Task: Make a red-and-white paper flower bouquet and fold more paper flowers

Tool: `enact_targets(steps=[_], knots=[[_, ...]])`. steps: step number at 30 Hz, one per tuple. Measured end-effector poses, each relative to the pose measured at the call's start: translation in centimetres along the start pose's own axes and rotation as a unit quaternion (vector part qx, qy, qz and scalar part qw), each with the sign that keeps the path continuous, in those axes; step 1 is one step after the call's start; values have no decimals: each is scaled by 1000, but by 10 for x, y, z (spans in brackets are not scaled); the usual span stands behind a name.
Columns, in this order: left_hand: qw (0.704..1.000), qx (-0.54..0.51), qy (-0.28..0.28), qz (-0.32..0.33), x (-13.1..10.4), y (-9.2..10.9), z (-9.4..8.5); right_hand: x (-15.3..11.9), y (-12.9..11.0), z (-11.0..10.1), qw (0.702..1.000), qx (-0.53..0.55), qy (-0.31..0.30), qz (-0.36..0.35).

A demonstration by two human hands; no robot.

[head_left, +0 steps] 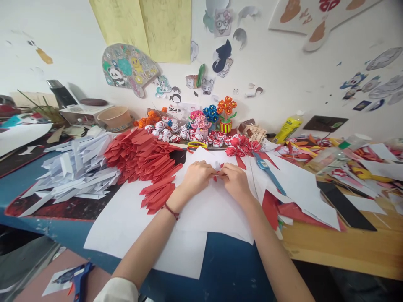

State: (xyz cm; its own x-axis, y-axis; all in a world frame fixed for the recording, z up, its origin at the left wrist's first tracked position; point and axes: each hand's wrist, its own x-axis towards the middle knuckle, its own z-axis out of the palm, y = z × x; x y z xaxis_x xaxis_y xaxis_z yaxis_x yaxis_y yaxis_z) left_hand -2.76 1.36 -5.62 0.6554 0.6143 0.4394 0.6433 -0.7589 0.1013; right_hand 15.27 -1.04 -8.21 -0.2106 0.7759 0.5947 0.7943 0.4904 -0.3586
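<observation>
My left hand [199, 176] and my right hand [234, 179] meet at the middle of the desk, above white paper sheets [217, 209]. Fingers of both are pinched together on a small piece of red paper [215, 178], which shows between the fingertips; most of it is hidden. Left of my hands lies a large heap of folded red paper strips [141, 157]. Just behind my right hand are red-and-white paper balls [241, 147]. A dark red cord circles my left wrist.
Folded white strips [82, 163] are piled at the left. A blue watch [269, 172], a black phone [346, 205] and paper scraps lie on the right. Flower crafts [226, 111] stand against the wall. A blue glue gun [81, 279] is at the lower left.
</observation>
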Motion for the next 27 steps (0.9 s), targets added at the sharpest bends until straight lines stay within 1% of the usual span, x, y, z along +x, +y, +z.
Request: enact_targets(steps=[2,4,8,11,15,18,22,27], knots=[[999,-15,20,-21,1,1,2,0,0,-1,1000,3,6,30],[999,-14,32,-26,2,2,5,0,-1,-3,999,-1,18,47],[999,-16,34,-18,4,4,8,1,-2,-6,998,-17,29,51],[998,-41,36,-12,6,3,10,1,-1,-6,998,-11,37,56],[995,-89,30,-21,9,2,10,1,0,-5,997,-14,24,66],[994,-103,40,-24,9,3,10,2,-1,-5,997,-29,26,70],[994,-100,51,-15,8,4,11,2,1,-4,996,-22,35,78],[998,-46,45,4,9,7,12,4,4,-2,997,15,39,70]])
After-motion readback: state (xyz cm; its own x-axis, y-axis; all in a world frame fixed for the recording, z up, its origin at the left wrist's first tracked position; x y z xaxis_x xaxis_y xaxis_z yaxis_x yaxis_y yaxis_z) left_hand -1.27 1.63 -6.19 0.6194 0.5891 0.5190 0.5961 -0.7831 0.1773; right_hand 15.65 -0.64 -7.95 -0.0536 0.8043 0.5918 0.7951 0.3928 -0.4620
